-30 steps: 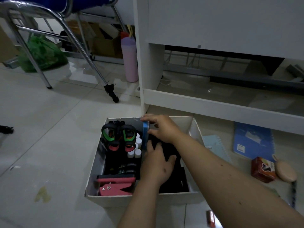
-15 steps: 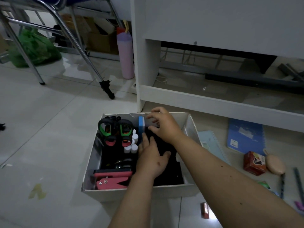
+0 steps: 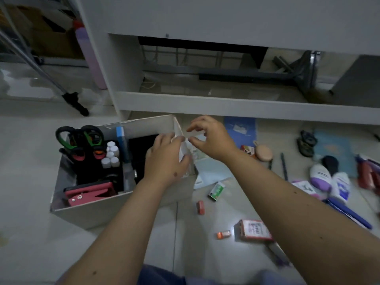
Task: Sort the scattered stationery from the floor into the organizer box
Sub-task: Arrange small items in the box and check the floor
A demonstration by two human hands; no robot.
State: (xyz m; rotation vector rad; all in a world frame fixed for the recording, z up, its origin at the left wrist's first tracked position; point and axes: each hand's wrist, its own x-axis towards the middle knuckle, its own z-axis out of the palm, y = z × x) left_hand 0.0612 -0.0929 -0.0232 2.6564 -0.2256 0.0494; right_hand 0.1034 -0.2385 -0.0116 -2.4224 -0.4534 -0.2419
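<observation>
Box on floor, holding scissors, white caps, red punch. Left hand rests over box's right wall, fingers relaxed. Right hand just beside it, outside box, fingers curled, empty. Loose items lie to the right: notebook, green packet, bottles.
</observation>
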